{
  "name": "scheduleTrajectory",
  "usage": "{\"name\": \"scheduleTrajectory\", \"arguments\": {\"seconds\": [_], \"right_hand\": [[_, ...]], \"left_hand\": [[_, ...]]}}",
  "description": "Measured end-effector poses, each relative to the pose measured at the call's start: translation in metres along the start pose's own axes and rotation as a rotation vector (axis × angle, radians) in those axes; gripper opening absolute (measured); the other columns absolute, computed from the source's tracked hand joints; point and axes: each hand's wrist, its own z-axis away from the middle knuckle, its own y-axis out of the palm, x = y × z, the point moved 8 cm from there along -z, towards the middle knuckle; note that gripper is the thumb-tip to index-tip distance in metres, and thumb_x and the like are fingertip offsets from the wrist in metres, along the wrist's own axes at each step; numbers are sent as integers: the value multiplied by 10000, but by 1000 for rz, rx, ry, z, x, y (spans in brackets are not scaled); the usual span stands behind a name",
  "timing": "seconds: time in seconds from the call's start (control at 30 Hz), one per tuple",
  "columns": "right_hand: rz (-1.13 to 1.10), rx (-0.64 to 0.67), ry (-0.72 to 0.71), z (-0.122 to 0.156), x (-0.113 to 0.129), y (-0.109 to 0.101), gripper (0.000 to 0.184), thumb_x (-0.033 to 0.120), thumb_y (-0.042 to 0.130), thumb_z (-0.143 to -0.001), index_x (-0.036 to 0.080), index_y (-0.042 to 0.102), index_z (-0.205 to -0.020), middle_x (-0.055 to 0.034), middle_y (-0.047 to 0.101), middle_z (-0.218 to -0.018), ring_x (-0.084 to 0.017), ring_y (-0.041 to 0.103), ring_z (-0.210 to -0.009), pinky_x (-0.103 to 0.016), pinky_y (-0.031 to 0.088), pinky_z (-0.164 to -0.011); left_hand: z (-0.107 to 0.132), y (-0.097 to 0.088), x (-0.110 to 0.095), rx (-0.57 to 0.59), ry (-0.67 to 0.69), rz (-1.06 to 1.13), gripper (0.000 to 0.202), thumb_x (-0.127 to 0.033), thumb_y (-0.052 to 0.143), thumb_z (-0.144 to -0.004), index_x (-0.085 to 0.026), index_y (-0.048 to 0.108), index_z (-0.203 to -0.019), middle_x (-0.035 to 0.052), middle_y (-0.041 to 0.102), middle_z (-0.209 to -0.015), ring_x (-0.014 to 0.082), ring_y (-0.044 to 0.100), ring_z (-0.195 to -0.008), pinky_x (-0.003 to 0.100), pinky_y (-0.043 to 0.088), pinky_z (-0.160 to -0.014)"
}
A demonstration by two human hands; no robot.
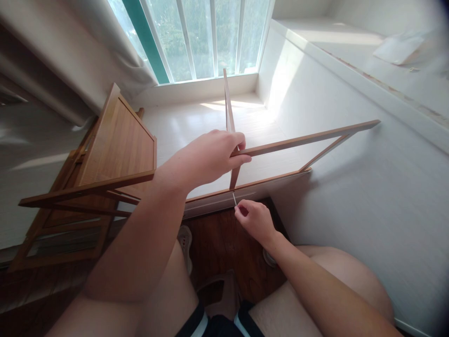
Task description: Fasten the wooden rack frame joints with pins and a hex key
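My left hand (213, 152) is closed around the corner where the slim wooden bars of a frame (298, 144) meet, with the thumb along the near bar. One bar of this frame rises toward the window, another runs right, and a lower one lies along the edge of the white ledge. Below it, my right hand (254, 217) pinches a thin metal rod (235, 199), possibly a hex key, most of which the fingers hide. Its tip points up at the lower bar, near the joint; whether it touches cannot be made out.
Wooden panelled pieces (119, 135) stand at the left, beside a beige curtain (105, 42). The ledge (182, 126) runs to a barred window (210, 37). A white wall (365, 187) bounds the right, with a crumpled packet (400, 49) on its top. Dark wooden floor (224, 243) lies below.
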Motion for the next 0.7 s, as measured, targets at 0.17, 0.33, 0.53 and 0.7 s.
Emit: {"name": "scheduleTrajectory", "arguments": {"seconds": [0.17,0.33,0.53,0.7], "right_hand": [[-96,-36,-23,0,2,-3,198,253,592,-865,209,569,-674,7,638,-658,-131,537,-603,-262,298,-615],[-115,-19,-5,-3,-1,0,179,228,585,-837,211,525,-669,14,598,-638,-127,483,-574,-267,284,-602],[-24,-7,-17,-5,-3,4,199,239,566,-887,217,512,-698,11,603,-668,-135,476,-592,-282,241,-596],[48,7,-29,-6,-4,8,210,258,552,-927,218,531,-721,-4,639,-713,-143,512,-617,-293,224,-592]], "left_hand": [[0,0,1,3,4,-14,308,-504,502,-979,-250,659,-1048,18,705,-898,187,611,-805,320,406,-700],[1,2,0,16,16,-4,320,-498,466,-999,-249,653,-1073,31,722,-998,212,640,-920,332,429,-761],[1,3,0,19,18,2,342,-514,456,-1002,-245,648,-1091,39,722,-1018,223,644,-960,343,438,-797],[0,2,1,14,15,-7,344,-511,461,-997,-242,654,-1090,41,717,-970,214,636,-905,336,433,-778]]}}
